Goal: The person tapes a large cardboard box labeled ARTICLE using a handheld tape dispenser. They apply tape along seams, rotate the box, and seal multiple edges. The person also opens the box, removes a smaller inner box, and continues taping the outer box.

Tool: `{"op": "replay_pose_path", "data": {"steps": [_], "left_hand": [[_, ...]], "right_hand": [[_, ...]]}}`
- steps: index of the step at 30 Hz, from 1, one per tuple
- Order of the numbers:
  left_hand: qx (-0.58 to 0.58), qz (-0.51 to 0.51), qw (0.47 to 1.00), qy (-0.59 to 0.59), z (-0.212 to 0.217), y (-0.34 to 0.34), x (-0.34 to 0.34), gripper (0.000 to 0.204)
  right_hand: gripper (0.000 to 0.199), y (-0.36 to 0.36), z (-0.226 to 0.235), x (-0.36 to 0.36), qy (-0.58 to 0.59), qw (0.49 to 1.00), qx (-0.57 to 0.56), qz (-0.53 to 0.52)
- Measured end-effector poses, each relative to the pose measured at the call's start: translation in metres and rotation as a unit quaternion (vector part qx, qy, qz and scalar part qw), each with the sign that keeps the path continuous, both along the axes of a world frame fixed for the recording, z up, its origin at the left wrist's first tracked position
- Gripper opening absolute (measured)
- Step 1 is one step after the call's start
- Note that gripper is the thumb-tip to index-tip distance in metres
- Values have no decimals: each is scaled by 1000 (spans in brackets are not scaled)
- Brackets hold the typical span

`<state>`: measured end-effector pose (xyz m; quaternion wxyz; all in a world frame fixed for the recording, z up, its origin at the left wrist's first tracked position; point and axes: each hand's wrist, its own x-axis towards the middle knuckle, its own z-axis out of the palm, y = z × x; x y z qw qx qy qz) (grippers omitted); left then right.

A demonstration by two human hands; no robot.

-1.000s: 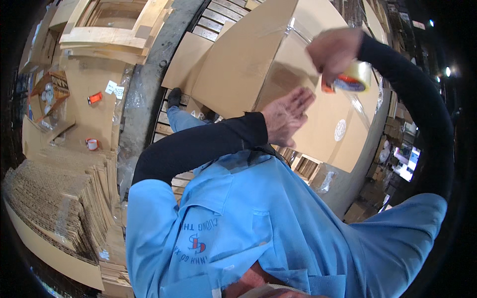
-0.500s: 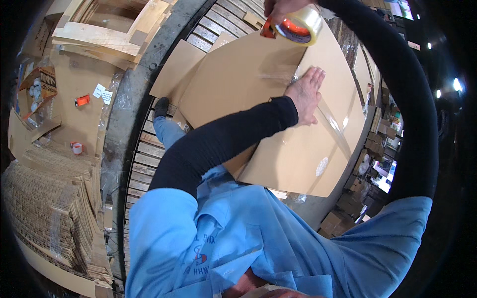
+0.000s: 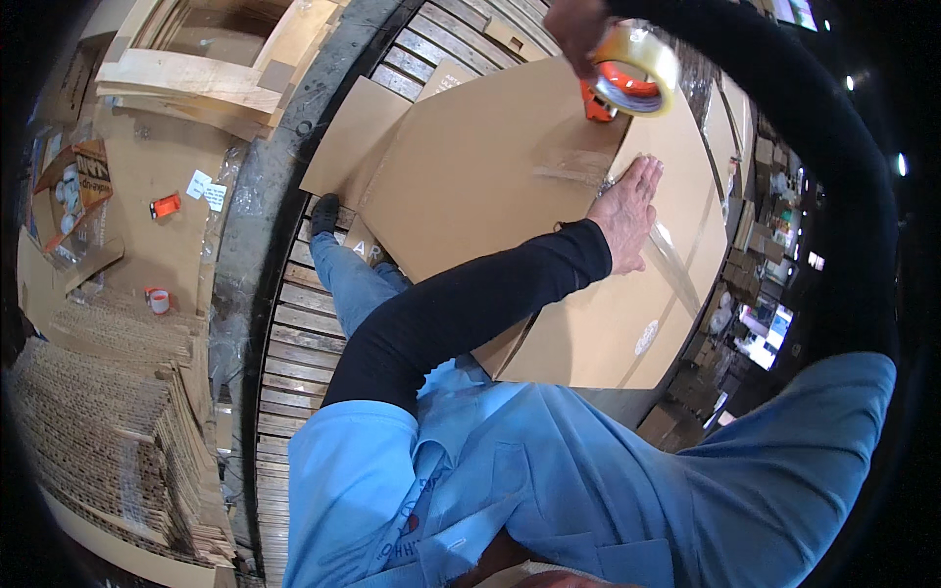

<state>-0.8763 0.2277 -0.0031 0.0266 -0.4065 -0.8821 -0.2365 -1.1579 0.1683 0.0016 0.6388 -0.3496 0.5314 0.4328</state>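
Observation:
A large brown cardboard box (image 3: 470, 167) lies in front of me, with clear tape strips across its top and a flap seam running over it. My left hand (image 3: 627, 218) rests flat on the top beside the seam, its fingers stretched out and close together. Beyond it, my right hand (image 3: 576, 34) grips an orange tape dispenser (image 3: 600, 104), though the handle is mostly hidden by the fingers. The dispenser carries a wide roll of clear tape (image 3: 647, 69) and sits low over the far part of the seam; whether it touches the box I cannot tell.
Wooden slats (image 3: 294, 338) run beneath the box, where a leg in jeans (image 3: 343, 279) stands. To the left are stacked cardboard sheets (image 3: 108, 412), a wooden frame (image 3: 186, 76), an open carton (image 3: 74, 191) and two small orange dispensers, one bearing tape (image 3: 158, 300). Cartons crowd the right background.
My right hand has brought the tape dispenser to the right and nearer, tilting it down toward the box seam. My left hand stays flat on the box. The whole view has shifted slightly.

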Motion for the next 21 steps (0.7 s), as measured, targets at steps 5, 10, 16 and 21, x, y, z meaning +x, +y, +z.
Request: {"op": "replay_pose_path", "data": {"steps": [5, 10, 16, 21], "left_hand": [[158, -2, 987, 7, -11, 6, 9, 65], [321, 195, 926, 41, -7, -18, -7, 62], [-97, 97, 966, 218, -30, 20, -48, 88], [36, -5, 993, 115, -32, 24, -44, 84]], "right_hand": [[22, 63, 172, 64, 117, 968, -151, -165], [28, 93, 207, 106, 200, 964, -150, -89], [37, 101, 101, 108, 107, 994, 0, -3], [32, 183, 137, 119, 262, 961, -67, -55]]}}
